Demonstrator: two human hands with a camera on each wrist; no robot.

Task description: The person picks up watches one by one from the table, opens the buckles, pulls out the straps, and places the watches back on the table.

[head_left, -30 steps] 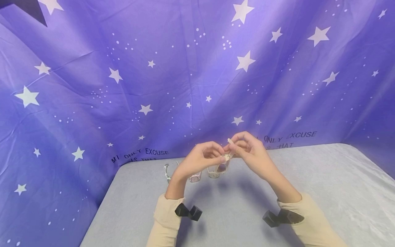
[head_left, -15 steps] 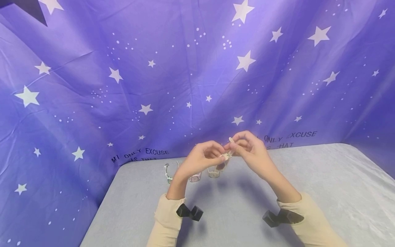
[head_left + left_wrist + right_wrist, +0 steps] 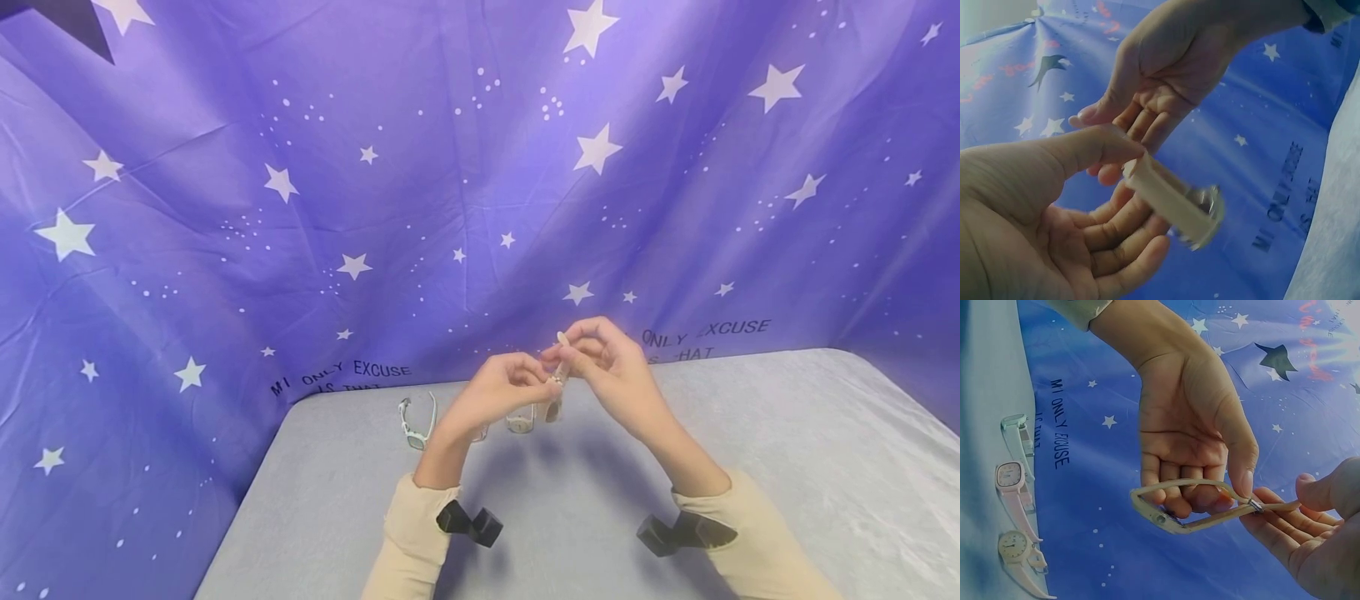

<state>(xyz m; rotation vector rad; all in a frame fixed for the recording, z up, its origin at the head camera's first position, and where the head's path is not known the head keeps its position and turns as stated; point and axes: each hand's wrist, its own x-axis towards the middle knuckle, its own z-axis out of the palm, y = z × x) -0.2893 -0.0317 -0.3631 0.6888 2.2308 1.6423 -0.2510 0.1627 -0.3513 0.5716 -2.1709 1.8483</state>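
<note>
A cream wristwatch (image 3: 1159,517) hangs in the air between both hands, its strap looped through a metal buckle (image 3: 1256,504). My left hand (image 3: 501,390) pinches the strap by the buckle between thumb and fingers. With thumb and fingertips, my right hand (image 3: 611,367) holds the strap's free end (image 3: 562,339), which pokes up above the thumb. In the left wrist view the watch's clear face (image 3: 1205,209) points away and is blurred. The right wrist view shows the watch edge-on, its case below the left fingers.
On the grey-covered table (image 3: 570,533) lie a mint green watch (image 3: 416,437), a pink watch (image 3: 1010,475) and another cream watch (image 3: 1014,545) in a row. In the head view my left wrist mostly hides the pink one. A purple star-printed cloth (image 3: 420,208) hangs behind the table.
My left hand has shifted slightly right and down, and the held watch has turned with it. More of the mint watch shows, less of the pink. My right hand has barely moved.
</note>
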